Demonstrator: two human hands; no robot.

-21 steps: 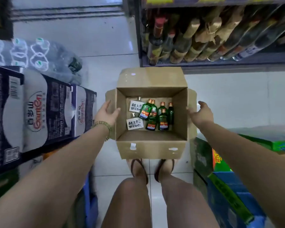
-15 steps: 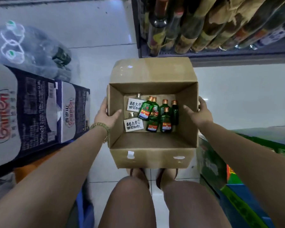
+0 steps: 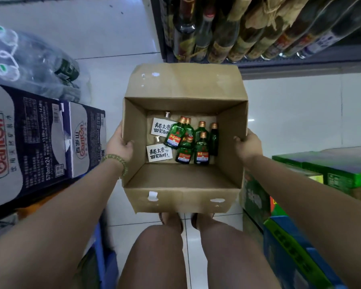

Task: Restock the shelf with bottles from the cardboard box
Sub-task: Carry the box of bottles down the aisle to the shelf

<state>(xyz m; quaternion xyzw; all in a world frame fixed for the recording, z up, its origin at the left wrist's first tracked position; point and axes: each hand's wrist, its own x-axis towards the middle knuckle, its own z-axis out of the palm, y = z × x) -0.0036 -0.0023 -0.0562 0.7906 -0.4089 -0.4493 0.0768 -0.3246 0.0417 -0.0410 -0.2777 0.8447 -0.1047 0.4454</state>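
An open cardboard box (image 3: 181, 196) is held up in front of me above my knees. My left hand (image 3: 118, 147) grips its left wall, thumb hooked over the rim. My right hand (image 3: 247, 147) grips the right wall the same way. On the box floor lie several small green bottles (image 3: 201, 149) with red labels and copper caps, and two clear bottles with white labels (image 3: 159, 153). The shelf (image 3: 300, 63) at the top right holds a row of tall bottles (image 3: 221, 32).
Dark water cartons (image 3: 40, 138) are stacked at my left, with a shrink-wrapped pack of bottles (image 3: 29, 63) behind them. Green and blue cartons (image 3: 321, 180) stand at my right. White floor tiles (image 3: 300, 113) lie between the box and the shelf.
Both hands closed on the box walls and lifted the box off the floor toward me. The bottles inside shifted slightly.
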